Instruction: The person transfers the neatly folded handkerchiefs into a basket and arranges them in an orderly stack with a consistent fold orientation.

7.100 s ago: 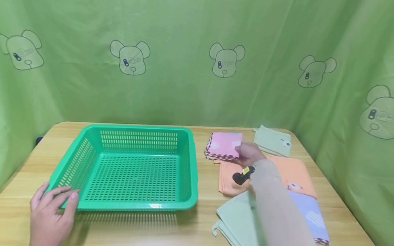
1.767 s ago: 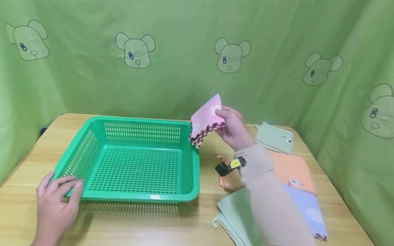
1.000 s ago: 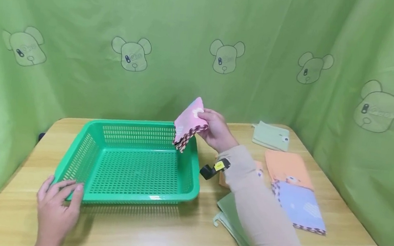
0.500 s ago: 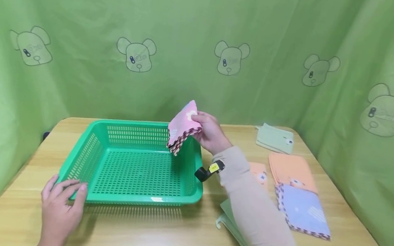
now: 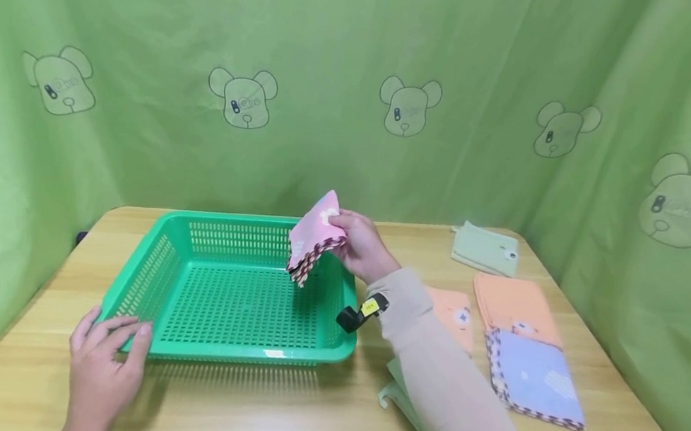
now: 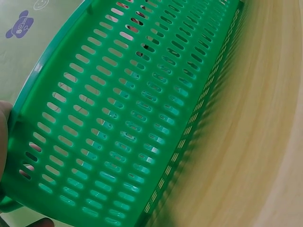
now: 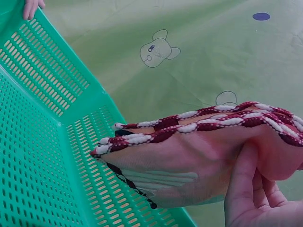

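- Pinched a folded pink cloth with a dark-red-and-white braided edge (image 5: pixel 313 232) between the thumb and fingers of the right hand (image 5: pixel 364 247), tilted, with a corner pointing down and to the left.
- Held it just left of those fingers, raised over the right end of a green rectangular slotted plastic basket (image 5: pixel 227 353); could not tell about any contact with the wall.
- Curled the fingers of the left hand (image 5: pixel 106 366) over the basket's near left corner, well apart from the cloth and much farther from it than the right.
- Set the basket's long axis left to right on the pale wooden table (image 5: pixel 245 421); could not settle the cloth's own, foreshortened by the tilt.
- Lost part of a folded orange cloth (image 5: pixel 447 305) and a folded pale green cloth (image 5: pixel 411 413) behind the beige right sleeve (image 5: pixel 449 376).
- Caught only scraps of the left hand in the left wrist view, cut off at the edge.
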{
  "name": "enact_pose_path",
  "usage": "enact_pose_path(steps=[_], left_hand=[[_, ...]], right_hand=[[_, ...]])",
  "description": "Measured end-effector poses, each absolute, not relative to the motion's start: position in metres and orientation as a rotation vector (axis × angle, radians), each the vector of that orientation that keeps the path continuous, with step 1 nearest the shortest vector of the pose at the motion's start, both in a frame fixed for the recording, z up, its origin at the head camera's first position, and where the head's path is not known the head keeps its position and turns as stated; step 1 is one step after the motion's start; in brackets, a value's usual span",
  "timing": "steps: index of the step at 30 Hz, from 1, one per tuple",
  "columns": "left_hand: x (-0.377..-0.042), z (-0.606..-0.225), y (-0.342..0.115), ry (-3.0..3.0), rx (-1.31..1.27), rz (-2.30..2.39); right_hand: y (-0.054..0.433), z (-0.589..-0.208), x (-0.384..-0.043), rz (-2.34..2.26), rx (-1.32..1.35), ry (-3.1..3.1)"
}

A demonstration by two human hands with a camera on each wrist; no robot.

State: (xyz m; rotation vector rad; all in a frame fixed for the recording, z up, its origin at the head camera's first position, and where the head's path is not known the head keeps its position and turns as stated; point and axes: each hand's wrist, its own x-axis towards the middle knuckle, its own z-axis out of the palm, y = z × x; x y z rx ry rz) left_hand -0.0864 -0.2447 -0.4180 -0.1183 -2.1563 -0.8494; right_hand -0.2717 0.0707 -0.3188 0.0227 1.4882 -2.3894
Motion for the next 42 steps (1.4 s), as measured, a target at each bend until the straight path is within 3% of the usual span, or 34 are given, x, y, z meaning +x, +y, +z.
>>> enact_pose_path(steps=[42], left_hand=[[-0.086,-0.418,-0.239,-2.116,-0.127,-0.802]], right_hand=[[0.027,-0.334,-0.28,-2.3,0.232,1.432]])
